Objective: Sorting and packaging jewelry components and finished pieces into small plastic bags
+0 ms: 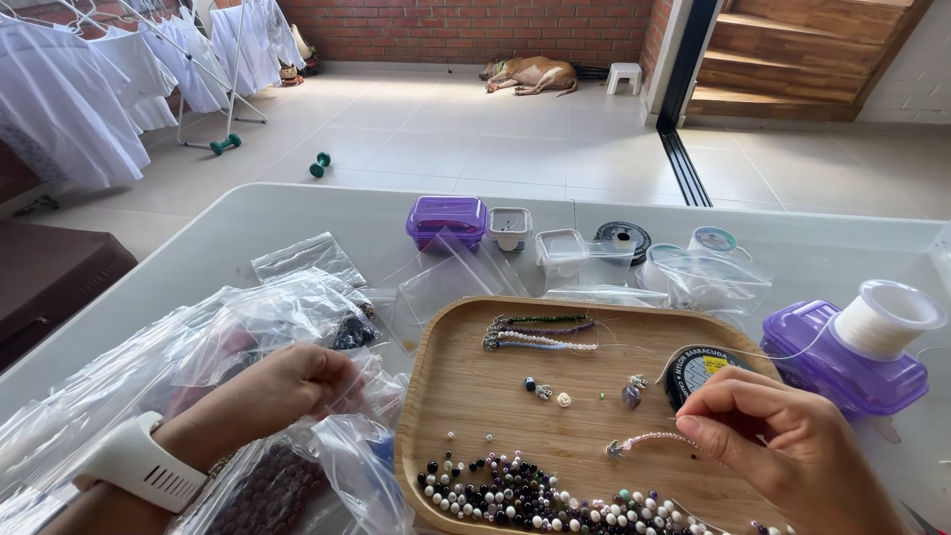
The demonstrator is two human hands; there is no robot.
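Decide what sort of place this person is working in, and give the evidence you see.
Probably a home patio or covered terrace used for beadwork: white clothes on a drying rack, a dog asleep by the brick wall, and a wooden tray of beads on the table.

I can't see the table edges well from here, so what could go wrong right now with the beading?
1. The right hand holds a part-strung pink bead strand; if the thread slackens, beads may slide off.
2. Loose beads lie heaped near the wooden tray front rim and could roll out.
3. The left hand, in plastic bags, might nudge the tray.
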